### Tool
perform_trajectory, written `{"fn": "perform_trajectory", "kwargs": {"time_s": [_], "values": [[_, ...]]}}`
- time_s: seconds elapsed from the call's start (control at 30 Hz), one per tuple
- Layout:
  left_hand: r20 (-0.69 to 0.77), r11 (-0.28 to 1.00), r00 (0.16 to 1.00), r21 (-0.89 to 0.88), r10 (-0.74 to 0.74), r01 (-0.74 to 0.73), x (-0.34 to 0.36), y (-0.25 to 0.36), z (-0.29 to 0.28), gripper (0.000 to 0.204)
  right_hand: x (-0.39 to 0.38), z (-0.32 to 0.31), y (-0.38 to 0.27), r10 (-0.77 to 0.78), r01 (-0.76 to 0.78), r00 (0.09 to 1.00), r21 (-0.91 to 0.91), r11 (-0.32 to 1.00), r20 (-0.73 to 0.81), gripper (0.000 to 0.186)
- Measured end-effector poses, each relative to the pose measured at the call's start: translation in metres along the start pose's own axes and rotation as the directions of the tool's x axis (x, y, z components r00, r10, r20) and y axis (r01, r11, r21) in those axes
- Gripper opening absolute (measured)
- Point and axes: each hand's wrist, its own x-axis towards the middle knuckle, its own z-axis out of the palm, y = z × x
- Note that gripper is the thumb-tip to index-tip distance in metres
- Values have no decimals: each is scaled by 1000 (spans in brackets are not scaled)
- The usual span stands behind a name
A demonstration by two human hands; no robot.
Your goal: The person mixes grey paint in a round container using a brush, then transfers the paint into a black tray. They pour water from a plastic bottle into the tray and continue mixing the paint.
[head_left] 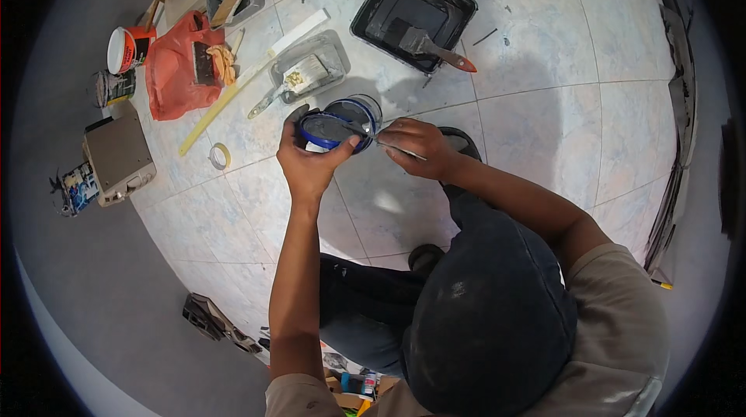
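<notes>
My left hand (309, 164) grips a blue-rimmed lid (322, 129) whose inner face is coated grey; the thumb presses on its near edge. Just behind the lid stands a clear-sided tub (371, 106) with a blue rim and grey contents. My right hand (416, 146) is closed round a slim, light-coloured tool (415, 153), whose far end reaches the lid and tub rim. Its exact kind is hard to make out. Beyond the hands, a paintbrush with pale bristles (305, 75) lies across a clear plastic tray (332, 54).
A black paint tray (373, 19) holds a wide brush with a red-tipped handle (451, 56). Leftward lie a yellow-and-white strip (225, 98), a tape roll (219, 156), a red bag (172, 79), a red-and-white bucket (128, 49) and a beige metal box (118, 151). Tiled floor (536, 129) spreads underneath.
</notes>
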Motion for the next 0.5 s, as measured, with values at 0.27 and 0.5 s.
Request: {"fn": "perform_trajectory", "kwargs": {"time_s": [0.27,0.5], "values": [[92,941,995,-334,-25,54,6,-15,-14,60,8,0,1,-25,25,1000,-3,1000,6,24],[180,932,974,-309,-137,188,6,-23,-23,59,13,-1,0,-117,117,993,-32,993,7,27]]}}
